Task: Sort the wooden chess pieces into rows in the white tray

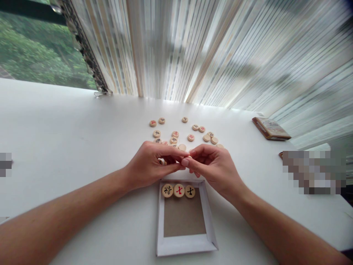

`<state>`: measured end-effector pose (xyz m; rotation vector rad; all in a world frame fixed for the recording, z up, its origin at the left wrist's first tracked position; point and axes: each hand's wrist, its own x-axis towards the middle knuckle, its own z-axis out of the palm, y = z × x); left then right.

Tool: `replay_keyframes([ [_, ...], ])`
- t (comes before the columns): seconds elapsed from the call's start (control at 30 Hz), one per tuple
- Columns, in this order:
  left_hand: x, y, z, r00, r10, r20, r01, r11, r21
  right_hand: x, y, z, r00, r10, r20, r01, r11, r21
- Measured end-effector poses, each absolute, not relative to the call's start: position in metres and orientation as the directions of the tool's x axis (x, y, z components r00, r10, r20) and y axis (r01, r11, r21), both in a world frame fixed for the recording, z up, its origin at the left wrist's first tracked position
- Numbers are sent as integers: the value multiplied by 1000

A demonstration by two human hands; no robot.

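My left hand (150, 162) and my right hand (213, 160) meet just beyond the box, fingertips pinched together around a small wooden Chinese chess piece (190, 157), mostly hidden by the fingers. Below them lies an open white cardboard box (160, 221) with a brown bottom. Along its far side three round pieces lie in a row: a black-marked piece (167, 190), a red-marked piece (179, 190) and another black-marked piece (190, 191). Part of a further piece (161, 162) shows through the gap under my left hand's fingers.
Several chess pieces are scattered on the white table (68, 136) beyond my hands, such as a red-marked one (191, 137) and a blank-side-up one (214, 140). A brown flat box (271, 129) lies at the right. A striped curtain (176, 51) hangs along the far edge.
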<state>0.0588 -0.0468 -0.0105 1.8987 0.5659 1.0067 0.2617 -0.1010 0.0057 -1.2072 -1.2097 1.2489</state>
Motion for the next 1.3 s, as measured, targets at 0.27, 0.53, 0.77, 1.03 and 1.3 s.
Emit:
replay_keyframes([
  [0.27, 59, -46, -9, 537, 715, 448, -86, -482, 872, 265, -100, 7, -77, 996, 48, -61, 43, -997],
  [0.53, 60, -45, -11, 517, 731, 445, -134, -444, 886, 263, -100, 4, -106, 994, 3, -189, -17, -982],
  [0.77, 59, -47, -10, 541, 684, 490, -76, -540, 838, 261, -99, 2, -106, 993, -60, -197, -80, -977],
  [1.03, 60, -46, -9, 548, 594, 588, -24, -692, 722, 262, -102, 3, -95, 995, -11, -115, -22, -993],
  [1.3, 58, -46, -11, 552, 601, 578, -48, -669, 741, 260, -105, 5, -90, 993, 83, -33, 80, -996],
])
